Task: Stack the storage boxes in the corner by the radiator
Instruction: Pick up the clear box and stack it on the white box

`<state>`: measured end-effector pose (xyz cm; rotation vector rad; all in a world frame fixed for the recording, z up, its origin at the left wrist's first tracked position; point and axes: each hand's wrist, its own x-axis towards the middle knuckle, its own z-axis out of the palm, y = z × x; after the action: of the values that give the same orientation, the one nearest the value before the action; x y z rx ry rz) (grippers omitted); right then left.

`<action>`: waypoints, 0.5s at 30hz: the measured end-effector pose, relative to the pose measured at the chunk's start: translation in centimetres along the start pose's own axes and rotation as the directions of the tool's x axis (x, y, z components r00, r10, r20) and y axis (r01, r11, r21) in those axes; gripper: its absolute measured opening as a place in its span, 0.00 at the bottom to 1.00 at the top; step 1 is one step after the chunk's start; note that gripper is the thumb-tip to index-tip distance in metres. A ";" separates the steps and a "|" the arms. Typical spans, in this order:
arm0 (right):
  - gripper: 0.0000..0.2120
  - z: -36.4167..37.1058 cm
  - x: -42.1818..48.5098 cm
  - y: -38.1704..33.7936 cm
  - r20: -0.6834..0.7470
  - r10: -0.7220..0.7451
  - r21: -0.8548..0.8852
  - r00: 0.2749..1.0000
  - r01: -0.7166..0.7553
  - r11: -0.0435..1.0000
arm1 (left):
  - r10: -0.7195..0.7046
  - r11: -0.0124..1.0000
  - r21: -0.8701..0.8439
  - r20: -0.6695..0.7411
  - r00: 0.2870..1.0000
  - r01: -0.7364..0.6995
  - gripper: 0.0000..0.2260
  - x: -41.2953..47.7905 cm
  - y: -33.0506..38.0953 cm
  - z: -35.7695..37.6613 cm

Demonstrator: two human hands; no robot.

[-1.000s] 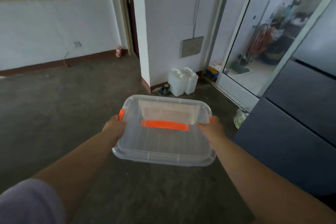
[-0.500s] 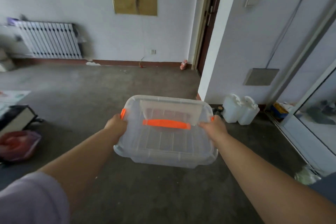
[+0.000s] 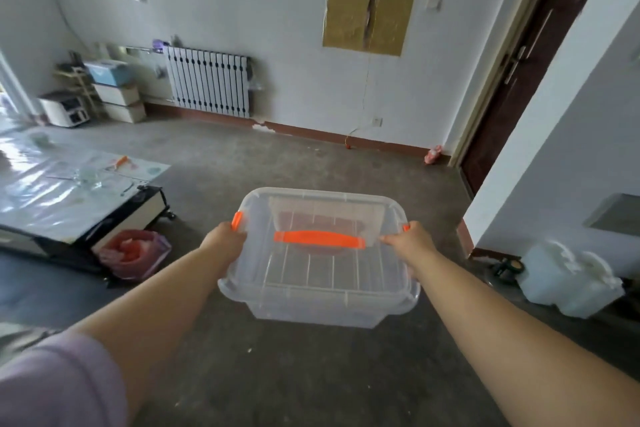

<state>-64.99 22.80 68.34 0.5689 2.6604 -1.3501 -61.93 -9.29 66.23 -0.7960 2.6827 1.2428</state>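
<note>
**Box in transit toward the radiator corner**

A clear lidded box [image 3: 318,263] with an orange handle [image 3: 318,239] is held in the air at mid-frame, above the bare floor [image 3: 311,374]. It is taken at both short ends. The left grip [image 3: 225,240] is curled round the rim just beside an orange latch [image 3: 237,219], and the right grip [image 3: 410,242] is curled round the opposite rim. Whether anything lies inside cannot be told.

The radiator [image 3: 207,81] is seen on the far wall, well apart from the box. To its left, in the corner, a stack [image 3: 116,90] of other boxes is already in place. The carrying step is therefore judged to be in hand, and the placing not yet begun.

For the next move, the box would need to be carried across the open floor. The low desk [image 3: 69,191] and the red bin [image 3: 133,253] beside it at the left should be passed clear. The box should then be squared over the stack and lowered level. Neither grip should be released until the base is seated.
</note>
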 end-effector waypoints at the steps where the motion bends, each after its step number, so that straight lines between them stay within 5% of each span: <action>1: 0.29 1.3 0.3 -1.3 0.015 -0.010 -0.007 1.000 0.010 1.000 | -0.006 1.000 -0.017 -0.016 1.000 0.005 0.19 1.1 -0.4 -1.3; 15: 0.28 18.6 9.5 -14.8 0.228 -0.107 -0.036 0.968 0.118 0.992 | -0.256 0.961 -0.132 -0.101 0.961 0.242 0.19 14.5 -6.1 -11.7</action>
<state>-80.69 2.74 65.88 0.2449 2.5650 -1.2867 -69.83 -27.24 65.75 -1.2170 2.5106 1.3386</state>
